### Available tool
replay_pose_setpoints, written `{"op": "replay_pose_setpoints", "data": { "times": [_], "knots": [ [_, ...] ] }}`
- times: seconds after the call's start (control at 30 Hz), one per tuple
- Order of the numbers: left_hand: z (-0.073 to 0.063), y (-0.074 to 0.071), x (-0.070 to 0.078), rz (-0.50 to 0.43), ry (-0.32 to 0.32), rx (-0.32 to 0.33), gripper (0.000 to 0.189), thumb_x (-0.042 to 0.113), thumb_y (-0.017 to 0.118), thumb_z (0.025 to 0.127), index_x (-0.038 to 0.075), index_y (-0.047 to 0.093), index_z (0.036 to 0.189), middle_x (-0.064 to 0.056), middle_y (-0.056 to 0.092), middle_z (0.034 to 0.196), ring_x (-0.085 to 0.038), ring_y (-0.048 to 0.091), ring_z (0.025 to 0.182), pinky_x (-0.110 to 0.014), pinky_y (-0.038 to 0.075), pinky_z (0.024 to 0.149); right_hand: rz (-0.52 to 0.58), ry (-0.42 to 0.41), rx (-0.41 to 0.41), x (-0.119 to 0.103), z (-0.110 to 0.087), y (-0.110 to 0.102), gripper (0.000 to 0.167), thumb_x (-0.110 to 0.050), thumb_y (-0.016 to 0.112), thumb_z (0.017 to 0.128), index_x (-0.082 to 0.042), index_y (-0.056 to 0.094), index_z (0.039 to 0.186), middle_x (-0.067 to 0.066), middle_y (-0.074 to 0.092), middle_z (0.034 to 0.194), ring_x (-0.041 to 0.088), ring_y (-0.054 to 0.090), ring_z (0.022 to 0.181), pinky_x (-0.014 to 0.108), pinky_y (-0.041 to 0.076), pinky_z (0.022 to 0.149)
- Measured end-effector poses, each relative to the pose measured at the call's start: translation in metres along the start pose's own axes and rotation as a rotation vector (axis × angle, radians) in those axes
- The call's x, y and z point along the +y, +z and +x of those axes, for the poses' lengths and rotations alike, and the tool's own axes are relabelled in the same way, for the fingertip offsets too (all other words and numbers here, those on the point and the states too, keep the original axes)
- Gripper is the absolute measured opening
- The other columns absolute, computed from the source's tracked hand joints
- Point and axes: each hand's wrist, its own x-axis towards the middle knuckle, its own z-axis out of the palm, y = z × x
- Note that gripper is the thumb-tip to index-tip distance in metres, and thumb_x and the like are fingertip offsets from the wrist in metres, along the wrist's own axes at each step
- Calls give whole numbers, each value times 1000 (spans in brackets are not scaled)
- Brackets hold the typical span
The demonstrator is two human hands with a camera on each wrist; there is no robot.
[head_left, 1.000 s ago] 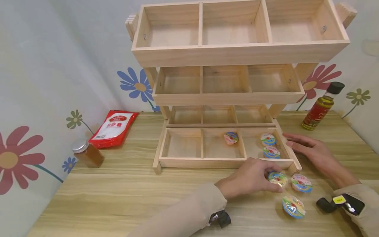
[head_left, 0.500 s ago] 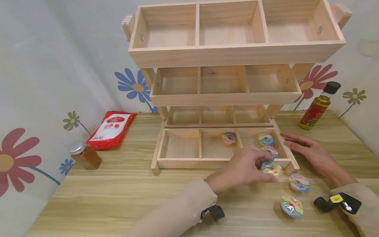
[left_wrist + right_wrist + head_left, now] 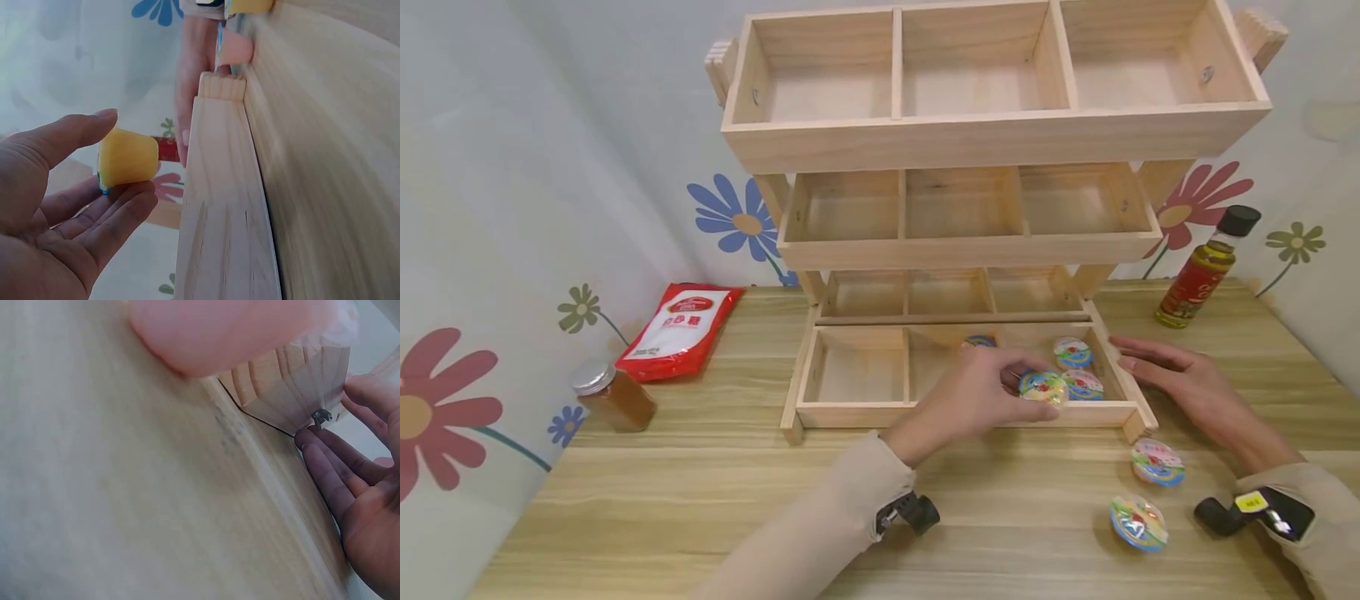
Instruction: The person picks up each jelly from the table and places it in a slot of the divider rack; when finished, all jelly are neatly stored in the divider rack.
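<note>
One yellow cup (image 3: 1043, 388) is pinched between thumb and fingers of the left hand (image 3: 970, 392); its lid is turned up, and its base is held clear above the front board of the bottom tray (image 3: 925, 414). Whether it is poised over the middle or the right compartment cannot be told for certain. The right hand (image 3: 1195, 383) is rested against the right side of the rack (image 3: 992, 146), its fingers nearly straight and nothing held; the rack is perhaps being steadied.

Two cups (image 3: 1078, 369) are already lodged in the right compartment, and one more (image 3: 979, 341), partly hidden by the left hand, in the middle one. A pink cup (image 3: 1159, 462) and another yellow one (image 3: 1138, 523) are left on the table (image 3: 1000, 533).

The step in hand is judged to be placing. A short lowering behind the front board seems called for, then release, with neighbouring cups left undisturbed.
</note>
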Motion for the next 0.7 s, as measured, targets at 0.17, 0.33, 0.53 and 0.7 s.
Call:
{"op": "replay_pose_setpoints", "data": {
  "times": [0.17,0.33,0.53,0.7],
  "knots": [
    [-1,-11,-8,-8,-18,51,46,21,95,82,8,77,124,4,77,101,3,66,82,-16,54,75,15,-13,2,0,-1,0,52,-36,66,107,-14,58,154,-36,61,125,-14,44,121,4,36,90],
    [-1,-22,-17,-59,-34,84,47,16,94,82,5,77,123,2,77,98,-1,68,82,-19,57,73,35,-28,4,-1,-1,0,50,-33,66,107,-13,60,152,-36,63,124,-16,46,120,5,37,91],
    [-2,-31,-28,-50,-87,100,48,18,93,83,6,77,126,2,76,99,-5,68,86,-21,57,73,8,-2,4,-2,0,0,52,-37,67,107,-14,59,153,-36,62,124,-16,45,120,5,36,90],
    [-1,-35,-35,-35,-122,97,45,19,90,86,7,76,127,1,76,100,-9,69,89,-21,56,73,13,-9,4,-1,0,0,51,-35,66,107,-13,59,153,-37,62,123,-16,44,120,4,36,89]
  ]
}}
